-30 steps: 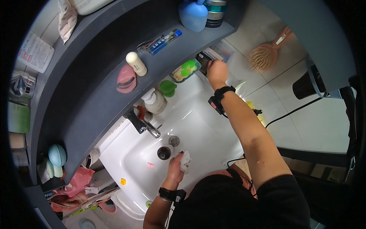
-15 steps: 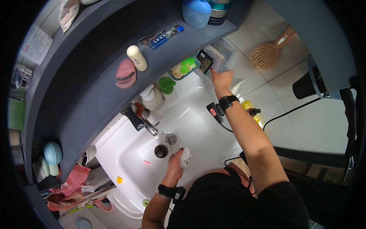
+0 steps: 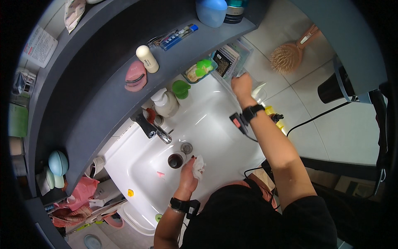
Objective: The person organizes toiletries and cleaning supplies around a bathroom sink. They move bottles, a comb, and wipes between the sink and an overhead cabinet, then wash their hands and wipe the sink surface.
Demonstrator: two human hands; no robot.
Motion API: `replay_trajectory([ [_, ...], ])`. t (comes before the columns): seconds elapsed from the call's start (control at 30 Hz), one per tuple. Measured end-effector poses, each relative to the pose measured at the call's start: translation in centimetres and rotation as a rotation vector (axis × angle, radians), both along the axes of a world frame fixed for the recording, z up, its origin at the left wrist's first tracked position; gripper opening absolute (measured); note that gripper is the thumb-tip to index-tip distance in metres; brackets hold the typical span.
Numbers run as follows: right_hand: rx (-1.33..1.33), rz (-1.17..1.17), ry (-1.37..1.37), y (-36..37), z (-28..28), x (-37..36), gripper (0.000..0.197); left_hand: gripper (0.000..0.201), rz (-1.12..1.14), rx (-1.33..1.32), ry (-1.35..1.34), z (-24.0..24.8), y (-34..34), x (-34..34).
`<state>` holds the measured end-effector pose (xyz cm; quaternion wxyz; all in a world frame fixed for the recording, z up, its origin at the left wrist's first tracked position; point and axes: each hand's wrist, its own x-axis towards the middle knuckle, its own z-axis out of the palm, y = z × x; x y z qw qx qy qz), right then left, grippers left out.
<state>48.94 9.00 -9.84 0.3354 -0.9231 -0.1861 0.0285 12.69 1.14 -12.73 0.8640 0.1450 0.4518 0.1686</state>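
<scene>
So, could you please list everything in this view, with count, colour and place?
Shelf: one, grey, upper left
Sink: one, white, centre
Tap: one, silver and black, sink edge
Drain: one, grey, in sink
Container: one, white with dark mouth, beside drain
Pump bottle: one, white, beside tap
Hairbrush: one, pinkish, upper right
Cup: one, black, right side
Case: one, pink, on shelf
Packet: one, black, beyond sink
Other items: several, mixed colours, around sink
Tissue: one, white, over sink
Wristbands: two, black, wrists
Left hand: one, holding tissue
Right hand: one, near packet

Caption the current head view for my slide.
At a white sink, the left hand holds a crumpled white tissue; the right hand is near a clear plastic container.
</scene>
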Motion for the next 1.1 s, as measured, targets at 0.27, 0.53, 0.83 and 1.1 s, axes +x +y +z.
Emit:
replay_trajectory([
  [0.27,0.08,0.619,1.017,-11.4,1.4,-15.1,0.028,0.034,-0.066,0.194,-0.095,2.9,1.9,2.1],
  [0.53,0.16,0.488,-0.064,-18.7,4.9,-12.9,0.03,0.034,-0.419,0.949,0.26,4.1,0.9,0.4],
  [0.83,0.182,-0.002,-0.142,-20.3,3.8,-3.0,0.026,0.029,-0.398,0.99,0.273,3.9,-0.2,1.0],
  [1.1,0.323,0.266,-0.208,-17.4,13.8,-5.4,0.018,0.031,-0.525,1.015,0.446,3.3,-0.8,-1.5],
])
